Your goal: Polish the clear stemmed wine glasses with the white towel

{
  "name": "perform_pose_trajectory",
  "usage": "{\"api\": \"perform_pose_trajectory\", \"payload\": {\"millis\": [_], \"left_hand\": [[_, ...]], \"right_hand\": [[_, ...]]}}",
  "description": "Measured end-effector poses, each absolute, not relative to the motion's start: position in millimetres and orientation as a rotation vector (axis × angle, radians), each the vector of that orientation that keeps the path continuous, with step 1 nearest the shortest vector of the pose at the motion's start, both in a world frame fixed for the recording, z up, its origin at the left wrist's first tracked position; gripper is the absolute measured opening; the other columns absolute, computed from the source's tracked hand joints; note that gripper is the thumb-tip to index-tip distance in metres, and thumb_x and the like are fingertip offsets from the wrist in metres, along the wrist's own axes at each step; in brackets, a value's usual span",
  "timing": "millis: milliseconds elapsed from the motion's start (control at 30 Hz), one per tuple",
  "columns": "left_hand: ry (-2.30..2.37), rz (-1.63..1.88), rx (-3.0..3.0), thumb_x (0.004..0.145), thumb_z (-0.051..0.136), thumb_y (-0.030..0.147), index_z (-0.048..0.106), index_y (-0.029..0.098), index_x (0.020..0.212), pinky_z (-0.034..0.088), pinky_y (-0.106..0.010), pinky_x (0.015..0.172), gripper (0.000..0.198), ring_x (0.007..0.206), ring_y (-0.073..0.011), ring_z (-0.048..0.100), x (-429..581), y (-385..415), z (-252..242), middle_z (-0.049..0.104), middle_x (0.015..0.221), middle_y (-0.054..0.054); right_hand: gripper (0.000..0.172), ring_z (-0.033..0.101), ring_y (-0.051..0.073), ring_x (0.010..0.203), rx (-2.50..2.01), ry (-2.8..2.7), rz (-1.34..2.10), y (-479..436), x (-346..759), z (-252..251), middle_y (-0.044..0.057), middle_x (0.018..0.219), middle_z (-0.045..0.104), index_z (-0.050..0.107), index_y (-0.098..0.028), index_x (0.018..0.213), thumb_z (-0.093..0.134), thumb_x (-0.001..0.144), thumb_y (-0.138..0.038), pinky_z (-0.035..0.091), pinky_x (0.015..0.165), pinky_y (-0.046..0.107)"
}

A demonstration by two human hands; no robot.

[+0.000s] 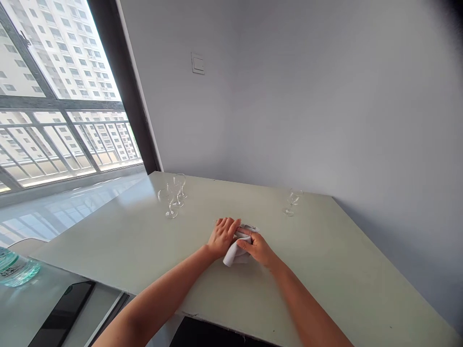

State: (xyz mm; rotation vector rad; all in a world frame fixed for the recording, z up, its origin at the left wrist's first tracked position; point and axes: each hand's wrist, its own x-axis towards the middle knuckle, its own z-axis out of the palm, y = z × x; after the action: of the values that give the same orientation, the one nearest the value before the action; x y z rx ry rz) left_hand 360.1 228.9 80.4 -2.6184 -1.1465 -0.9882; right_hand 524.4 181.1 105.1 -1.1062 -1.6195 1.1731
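White cloth (233, 253): bunched between the two hands, above the near-middle part of the pale table (325, 270). One folded end hangs out below the hands, toward the wearer; a paler edge shows beyond the right fingers.

Right hand (257, 246): closed on the cloth, thumb on the near side, fingers tucked behind the fold. The cloth lies between thumb and fingers, on the side facing the left hand.

Left hand (223, 236): back upward, fingers curved together, meeting the cloth on its left. Palm is hidden; cannot tell how far it is closed or whether it grips anything underneath.

Surroundings: three stemmed glasses (177, 196) stand grouped beyond and to the left of the hands, well apart from the cloth. Further stemmed glassware (292, 200) stands beyond and to the right; its count is unclear. Lower left, past the table edge, a clear bottle (18, 270) and a dark, flat, phone-like object (63, 315) rest on a glossy surface (47, 289)
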Motion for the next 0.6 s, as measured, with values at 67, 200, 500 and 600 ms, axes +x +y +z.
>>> {"api": "perform_pose_trajectory", "payload": {"millis": [67, 200, 500, 600], "left_hand": [[-1.101, -0.931, -2.605, 0.083, 0.043, 0.034, 0.044, 0.015, 0.115, 0.037, -0.034, 0.073, 0.037, 0.081, -0.0203, 0.051, 362, 225, 84, 0.055, 0.087, -0.009], [-1.021, -0.806, -2.552, 0.086, 0.039, 0.029, 0.043, 0.017, 0.118, 0.036, -0.036, 0.079, 0.035, 0.082, -0.0199, 0.051, 360, 223, 96, 0.057, 0.087, -0.008], [-1.160, -0.330, -3.365, 0.074, 0.051, 0.054, 0.048, 0.023, 0.108, 0.038, -0.024, 0.057, 0.046, 0.063, -0.0157, 0.057, 333, 235, 141, 0.062, 0.074, -0.002], [-1.069, 0.150, -3.888, 0.080, 0.035, 0.060, 0.053, 0.021, 0.097, 0.040, -0.023, 0.054, 0.045, 0.055, -0.0122, 0.055, 325, 236, 157, 0.063, 0.072, -0.002]], "right_hand": [[0.045, 0.055, 0.024, 0.099, -1.029, -1.462, 1.298, 182, 518, 100, 0.007, 0.100, 0.064, 0.062, -0.022, 0.108, 0.065, 0.069, -0.044, 0.042, 0.085, 0.035], [0.041, 0.059, 0.023, 0.088, -1.028, -1.104, 1.490, 183, 514, 94, 0.007, 0.094, 0.066, 0.065, -0.020, 0.101, 0.067, 0.067, -0.044, 0.046, 0.076, 0.034], [0.038, 0.054, 0.025, 0.101, -1.041, -1.627, 1.403, 166, 524, 131, 0.005, 0.106, 0.064, 0.065, -0.023, 0.104, 0.068, 0.068, -0.032, 0.040, 0.087, 0.038], [0.034, 0.057, 0.025, 0.095, -0.943, -1.790, 1.527, 164, 527, 137, 0.005, 0.101, 0.065, 0.066, -0.023, 0.102, 0.065, 0.070, -0.033, 0.041, 0.085, 0.039]]}}
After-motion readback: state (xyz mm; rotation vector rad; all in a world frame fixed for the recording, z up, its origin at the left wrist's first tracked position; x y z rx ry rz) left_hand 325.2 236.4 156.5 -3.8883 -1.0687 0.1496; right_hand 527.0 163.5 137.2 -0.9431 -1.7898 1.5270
